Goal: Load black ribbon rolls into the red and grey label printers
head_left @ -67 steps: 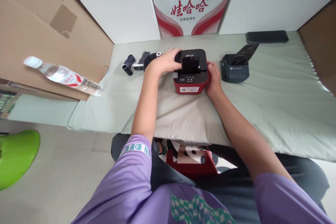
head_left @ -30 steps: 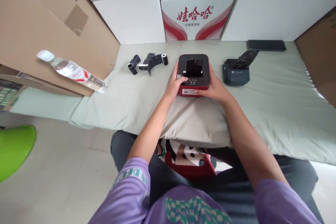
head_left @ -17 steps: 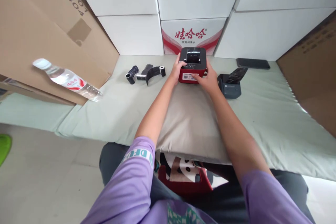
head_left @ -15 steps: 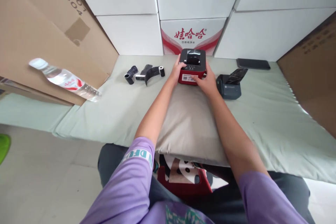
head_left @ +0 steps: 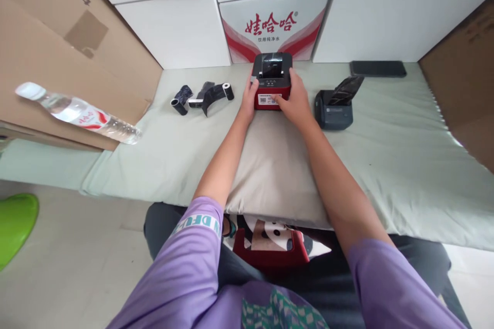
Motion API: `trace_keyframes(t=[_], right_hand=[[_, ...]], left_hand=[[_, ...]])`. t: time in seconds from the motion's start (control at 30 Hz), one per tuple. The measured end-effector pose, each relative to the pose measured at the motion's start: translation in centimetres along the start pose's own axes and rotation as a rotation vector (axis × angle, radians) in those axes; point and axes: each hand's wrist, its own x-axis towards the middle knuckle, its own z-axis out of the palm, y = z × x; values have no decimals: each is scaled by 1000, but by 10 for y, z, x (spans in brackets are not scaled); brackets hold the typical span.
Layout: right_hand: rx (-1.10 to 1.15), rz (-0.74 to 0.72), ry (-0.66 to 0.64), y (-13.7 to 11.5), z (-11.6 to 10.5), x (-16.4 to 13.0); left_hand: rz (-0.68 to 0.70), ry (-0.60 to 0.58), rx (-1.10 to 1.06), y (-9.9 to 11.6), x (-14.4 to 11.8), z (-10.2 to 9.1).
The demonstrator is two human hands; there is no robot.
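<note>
A red and black label printer (head_left: 272, 85) rests on the covered surface in front of the white boxes. On its dark top is a glossy window, with small buttons before it and a white sticker on its red front. My left hand (head_left: 249, 95) is closed around its left side, thumb at the front left corner. The right side is gripped by my right hand (head_left: 295, 95), with the thumb across the front beside the sticker. Fingers behind the printer's sides are partly hidden. To the right stands a smaller dark grey device (head_left: 335, 113) with a black sheet sticking up from it.
Black ribbon rolls (head_left: 179, 107) lie left of the printer, one ribbon (head_left: 212, 95) partly unwound. A water bottle (head_left: 83, 113) leans at the left by a cardboard box (head_left: 50, 41). A black phone (head_left: 378, 68) lies at the back right. White boxes (head_left: 270, 46) line the back.
The view has tipped down and shifted slightly, so the scene sits higher. My left thumb has slid from the printer's top panel to its front left corner. Both hands still hold the printer.
</note>
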Motion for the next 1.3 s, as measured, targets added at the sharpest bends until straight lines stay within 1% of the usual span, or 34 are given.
trace_keyframes(t=[0.07,0.17,0.3,0.4,0.5,0.53,0.6,0.67,0.7,0.73,0.77,0.8,0.83,0.87,0.93,1.0,1.07,1.13,1.2,1.23,1.3], right_hand=[[6,8,-19,-9,-3,0],[24,44,-18,-14,-4,0],[28,54,-30,-10,-5,2],[34,42,-20,-8,-3,3],[-16,74,31,-19,-3,3],[-40,84,56,-26,-8,2],[-93,77,117,-40,-24,-3],[-169,46,223,-50,-48,-14],[-229,35,310,-52,-61,-22],[-295,76,399,-50,-73,-31],[-365,157,466,-46,-82,-41],[-425,262,513,-38,-89,-51],[-469,367,527,-30,-93,-60],[-493,458,499,-20,-94,-69],[-501,561,390,-4,-92,-80],[-499,590,298,5,-88,-84],[-505,591,262,5,-85,-82],[-493,561,254,-4,-79,-80],[-452,475,260,-17,-71,-79],[-429,420,267,-25,-67,-80],[-392,334,274,-42,-61,-82]], left_hand=[[64,19,-9,-3,-5,-1],[42,45,-18,-3,-8,-1],[10,57,18,0,-7,1],[17,42,47,0,-7,1],[53,34,52,-2,-8,0],[69,28,49,-3,-8,-1],[96,11,45,-4,-9,-2],[111,-3,56,-4,-9,-3],[115,-7,67,-4,-9,-3],[119,-9,76,-4,-9,-3],[123,-11,81,-3,-9,-3],[127,-11,81,-3,-9,-3],[129,-9,75,-3,-9,-3],[127,-5,65,-3,-9,-2],[114,4,45,-3,-9,-2],[99,13,34,-3,-9,-1],[91,15,27,-2,-9,1],[96,20,29,-1,-8,3],[105,33,48,1,-8,4],[103,52,63,3,-10,5],[62,136,106,7,-17,3]])
